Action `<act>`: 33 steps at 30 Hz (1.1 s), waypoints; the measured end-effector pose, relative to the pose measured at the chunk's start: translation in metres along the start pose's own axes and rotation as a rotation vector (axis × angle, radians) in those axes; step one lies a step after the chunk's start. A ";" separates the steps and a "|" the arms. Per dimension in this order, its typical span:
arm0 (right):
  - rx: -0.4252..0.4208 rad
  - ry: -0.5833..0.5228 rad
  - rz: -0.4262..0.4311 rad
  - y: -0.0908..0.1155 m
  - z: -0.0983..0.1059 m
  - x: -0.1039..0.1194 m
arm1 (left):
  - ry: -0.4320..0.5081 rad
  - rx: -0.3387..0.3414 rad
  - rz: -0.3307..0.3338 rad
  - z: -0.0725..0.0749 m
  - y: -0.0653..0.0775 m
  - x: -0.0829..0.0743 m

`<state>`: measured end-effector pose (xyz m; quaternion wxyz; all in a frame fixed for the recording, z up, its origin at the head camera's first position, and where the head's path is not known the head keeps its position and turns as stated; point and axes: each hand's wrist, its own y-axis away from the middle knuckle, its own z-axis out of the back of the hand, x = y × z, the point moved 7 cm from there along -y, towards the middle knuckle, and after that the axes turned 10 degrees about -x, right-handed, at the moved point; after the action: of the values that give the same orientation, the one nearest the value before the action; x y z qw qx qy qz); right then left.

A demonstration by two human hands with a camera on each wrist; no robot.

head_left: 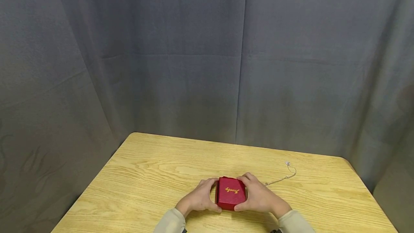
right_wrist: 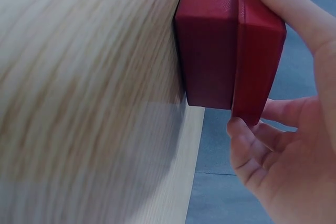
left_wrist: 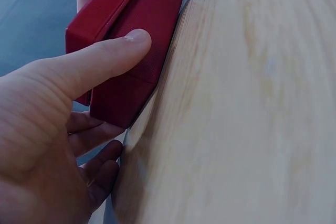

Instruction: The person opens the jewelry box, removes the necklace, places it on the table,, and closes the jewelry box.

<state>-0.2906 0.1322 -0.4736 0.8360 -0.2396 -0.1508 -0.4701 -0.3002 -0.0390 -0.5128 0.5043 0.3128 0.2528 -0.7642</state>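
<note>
A red jewelry box (head_left: 230,201) with gold lettering on top stands on the table between both hands. Its lid (left_wrist: 94,22) sits slightly askew on the base (left_wrist: 118,98), a wedge-shaped gap showing in the left wrist view. My left hand (head_left: 200,195) grips the base, thumb on the near side and fingers round the far side. From the right, my right hand (head_left: 260,195) holds the lid, its thumb near one corner and fingertips at the lid's lower edge in the right wrist view. The box's inside is hidden.
A thin silver chain (head_left: 286,177) with a small pendant lies on the light wooden table (head_left: 155,175), just beyond the right hand. Grey curtains (head_left: 187,82) hang behind the table's far edge and along its sides.
</note>
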 end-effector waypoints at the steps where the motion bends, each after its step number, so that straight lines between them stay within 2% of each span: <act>1: -0.001 0.003 -0.002 0.000 0.000 0.000 | 0.000 0.001 0.002 0.000 0.000 0.000; 17: 0.020 0.017 -0.028 -0.003 -0.002 0.004 | -0.028 0.004 0.001 -0.002 0.000 0.000; 33: 0.026 0.029 -0.027 -0.006 -0.004 0.006 | 0.037 0.013 0.017 -0.001 0.001 -0.001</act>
<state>-0.2927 0.1236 -0.4727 0.8348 -0.2198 -0.1478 -0.4827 -0.2991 -0.0380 -0.5128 0.5040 0.3321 0.2544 -0.7556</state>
